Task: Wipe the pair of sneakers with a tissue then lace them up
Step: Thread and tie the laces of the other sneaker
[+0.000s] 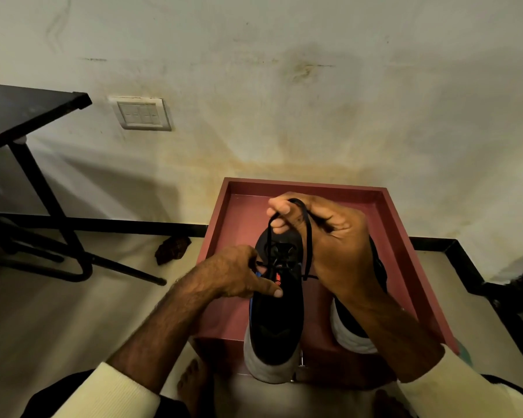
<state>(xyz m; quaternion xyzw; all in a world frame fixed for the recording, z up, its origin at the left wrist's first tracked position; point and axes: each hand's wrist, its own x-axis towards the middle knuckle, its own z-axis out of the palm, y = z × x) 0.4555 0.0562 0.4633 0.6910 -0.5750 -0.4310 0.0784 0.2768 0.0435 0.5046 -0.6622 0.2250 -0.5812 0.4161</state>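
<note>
Two black sneakers with white soles stand on a dark red box-like stand (405, 230). The left sneaker (274, 321) points toward me with its toe over the stand's front edge. My right arm largely covers the right sneaker (349, 330). My right hand (329, 242) pinches a black lace (307, 236) and holds it up in a loop above the left sneaker. My left hand (242, 274) rests on that sneaker's left side, its fingers at the eyelets, pinching the lace there. No tissue is in view.
A dark table with black metal legs (27, 152) stands at the left. A small brown object (172, 248) lies on the floor by the wall. A switch plate (141, 113) is on the wall. My bare feet (191, 384) sit below the stand.
</note>
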